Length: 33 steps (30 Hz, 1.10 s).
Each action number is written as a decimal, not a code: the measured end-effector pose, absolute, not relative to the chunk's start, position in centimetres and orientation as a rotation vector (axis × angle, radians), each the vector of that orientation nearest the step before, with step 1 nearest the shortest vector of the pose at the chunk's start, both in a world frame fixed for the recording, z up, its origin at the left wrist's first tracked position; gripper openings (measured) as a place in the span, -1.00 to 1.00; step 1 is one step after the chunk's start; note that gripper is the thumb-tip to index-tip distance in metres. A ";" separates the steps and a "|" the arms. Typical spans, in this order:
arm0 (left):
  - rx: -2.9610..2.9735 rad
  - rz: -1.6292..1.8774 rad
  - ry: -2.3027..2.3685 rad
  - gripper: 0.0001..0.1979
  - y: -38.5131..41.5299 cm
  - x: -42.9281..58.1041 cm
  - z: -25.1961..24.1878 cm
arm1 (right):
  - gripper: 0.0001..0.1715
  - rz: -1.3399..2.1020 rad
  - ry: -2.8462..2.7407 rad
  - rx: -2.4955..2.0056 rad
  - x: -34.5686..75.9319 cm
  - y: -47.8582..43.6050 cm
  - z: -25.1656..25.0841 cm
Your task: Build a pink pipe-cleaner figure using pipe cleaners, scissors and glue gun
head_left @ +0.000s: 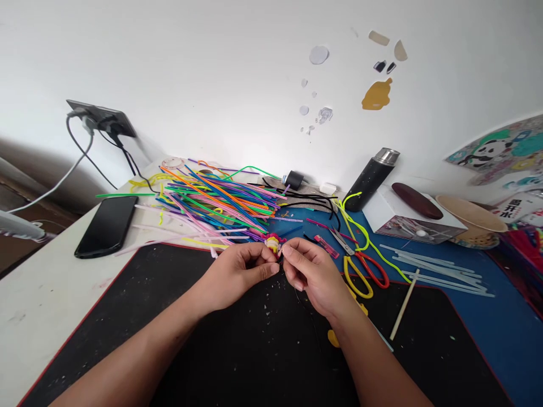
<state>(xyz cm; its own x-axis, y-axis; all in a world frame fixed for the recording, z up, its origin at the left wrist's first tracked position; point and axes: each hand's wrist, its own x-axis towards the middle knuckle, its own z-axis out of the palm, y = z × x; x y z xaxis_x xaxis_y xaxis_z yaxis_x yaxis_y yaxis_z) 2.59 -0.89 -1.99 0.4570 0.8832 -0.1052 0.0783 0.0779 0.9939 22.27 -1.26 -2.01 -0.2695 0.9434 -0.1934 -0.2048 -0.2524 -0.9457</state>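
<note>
My left hand and my right hand meet over the black mat, thumbs and fingers pinched closed. Between their fingertips is a small pipe-cleaner figure in yellow, white and pink; its lower part is hidden by my fingers. Just beyond my left hand spreads a pile of coloured pipe cleaners. To the right of my right hand lie scissors with one yellow and one red handle loop, blades partly apart. A small pink plastic item rests near the blades.
A phone lies at the left. At the back right stand a black thermos and a tissue box. Translucent glue sticks, a pale stick and a bright yellow-green pipe cleaner are on the right.
</note>
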 end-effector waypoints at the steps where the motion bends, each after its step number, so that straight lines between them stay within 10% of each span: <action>1: 1.379 0.760 0.920 -0.70 -0.9 2.6 -2.0 | -0.48 1.677 -1.084 -1.058 22.3 -1.3 -2.0; 33: 2.898 1.162 0.804 -0.89 -0.9 1.4 -2.3 | -0.50 2.017 -0.960 -0.991 22.5 -1.3 -2.0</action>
